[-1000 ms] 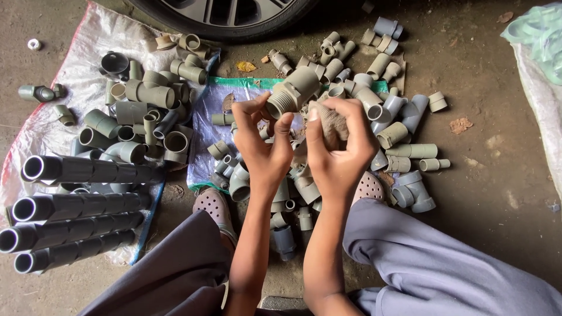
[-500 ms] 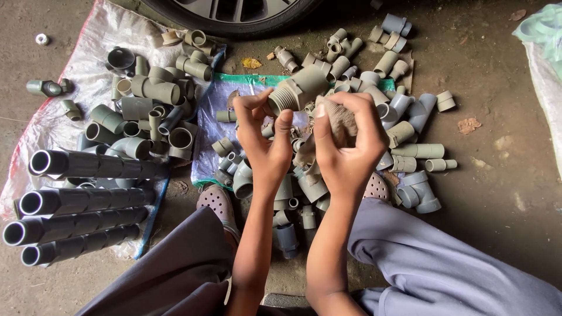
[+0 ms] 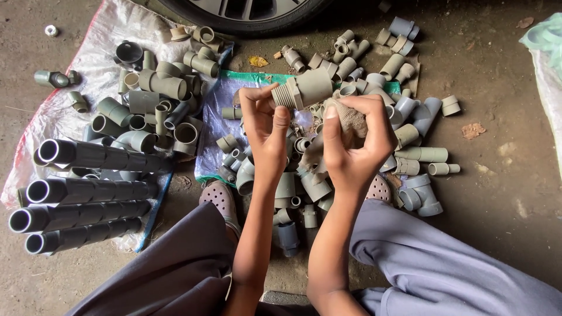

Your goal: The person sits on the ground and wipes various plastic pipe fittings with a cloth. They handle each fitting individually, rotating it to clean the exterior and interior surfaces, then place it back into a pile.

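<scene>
My left hand point(image 3: 266, 126) grips a grey threaded pipe fitting point(image 3: 304, 89) by its threaded end, holding it up above a heap of fittings. My right hand point(image 3: 354, 137) is closed around a crumpled beige rag point(image 3: 351, 117), just right of the fitting and close to it. Both forearms rise from my lap, between my knees in grey trousers point(image 3: 433, 269). Below the hands lies a pile of grey plastic pipe fittings point(image 3: 304, 175) on a plastic sheet point(image 3: 213, 126).
A second heap of elbows and couplings point(image 3: 158, 99) lies on a white sack point(image 3: 64, 117) at left, with several long grey pipes point(image 3: 88, 187) stacked beside it. More fittings point(image 3: 410, 117) spread to the right. A car wheel point(image 3: 240, 9) stands at top. My sandals point(image 3: 219, 199) rest beside the pile.
Both hands have shifted slightly; the fitting stays in my left hand and the rag in my right has stayed pressed near it. The view has drifted a little.
</scene>
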